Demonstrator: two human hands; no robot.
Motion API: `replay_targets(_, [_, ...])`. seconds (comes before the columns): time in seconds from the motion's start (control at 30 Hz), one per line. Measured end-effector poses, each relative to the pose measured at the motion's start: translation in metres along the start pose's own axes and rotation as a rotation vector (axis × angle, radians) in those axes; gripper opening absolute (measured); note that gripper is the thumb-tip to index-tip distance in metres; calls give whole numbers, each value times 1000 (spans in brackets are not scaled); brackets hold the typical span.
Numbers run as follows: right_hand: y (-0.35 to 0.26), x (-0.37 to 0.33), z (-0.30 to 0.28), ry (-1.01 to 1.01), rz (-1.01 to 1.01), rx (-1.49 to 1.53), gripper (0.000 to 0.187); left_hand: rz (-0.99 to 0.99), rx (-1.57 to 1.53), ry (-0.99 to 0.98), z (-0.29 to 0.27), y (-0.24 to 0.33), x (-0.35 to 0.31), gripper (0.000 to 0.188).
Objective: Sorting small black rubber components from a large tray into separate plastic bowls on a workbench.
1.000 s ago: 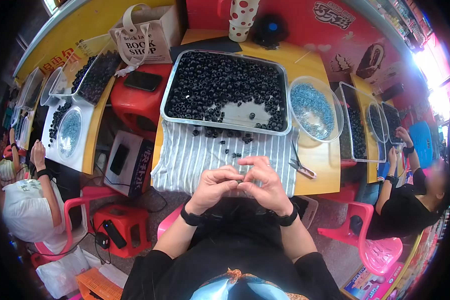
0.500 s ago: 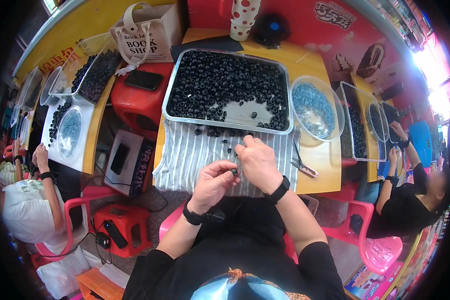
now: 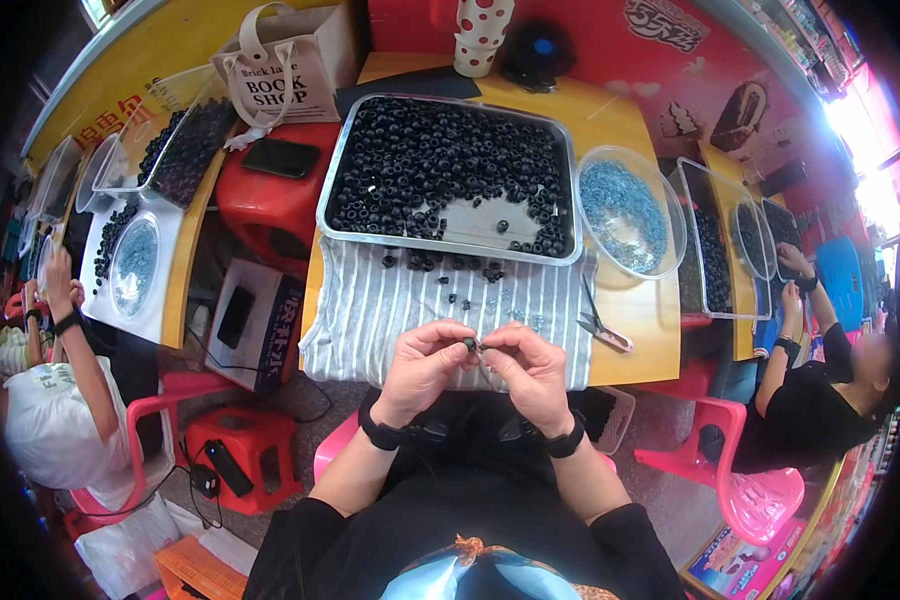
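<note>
My left hand point(image 3: 423, 370) pinches a small dark bead point(image 3: 469, 344) between thumb and fingertips, over the near edge of a grey striped cloth point(image 3: 360, 325). My right hand point(image 3: 532, 375) meets it from the other side, thumb and forefinger pressed together right beside the bead; what they grip is too small to make out. A few loose black beads point(image 3: 452, 298) lie on the cloth just beyond, with small clear bluish bits point(image 3: 520, 318) beside them. Behind them stands a metal tray point(image 3: 460, 246) full of black beads, its near right part bare.
Right of the tray sits a clear bowl point(image 3: 684, 225) of pale blue pieces. Small scissors point(image 3: 615, 340) lie at the cloth's right edge. A spotted cup point(image 3: 473, 58) stands behind. People work at tables on both sides; a red stool point(image 3: 238, 425) is on the left.
My right hand has come back from the loose beads near the tray to the bead in my left hand. The left hand stays nearly in place, still pinching.
</note>
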State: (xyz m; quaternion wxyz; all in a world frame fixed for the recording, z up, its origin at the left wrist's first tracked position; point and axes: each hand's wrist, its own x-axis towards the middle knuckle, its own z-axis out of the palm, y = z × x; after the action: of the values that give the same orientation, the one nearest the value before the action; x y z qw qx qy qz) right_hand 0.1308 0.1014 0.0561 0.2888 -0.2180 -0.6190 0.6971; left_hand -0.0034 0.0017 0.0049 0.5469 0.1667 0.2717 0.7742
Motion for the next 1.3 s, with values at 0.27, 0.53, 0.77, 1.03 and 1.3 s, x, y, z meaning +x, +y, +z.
replay_targets(0.27, [7,3,0,2,-107,-146,11,7,56,-8,4,3,1,19])
replay_targets(0.53, [7,2,-2,-8,-16,-62,13,34,117,-39,2,4,0,19])
replay_targets(0.77, [-5,7,-11,-167,194,114,28,-35,98,-53,-2,4,-1,47])
replay_targets(1.03, [-7,18,-17,-512,24,-54,29,-112,-16,-142,-3,12,-1,71])
replay_targets(1.3, [1,8,-5,-346,-146,-187,20,-131,-1,-168,-2,12,-2,62])
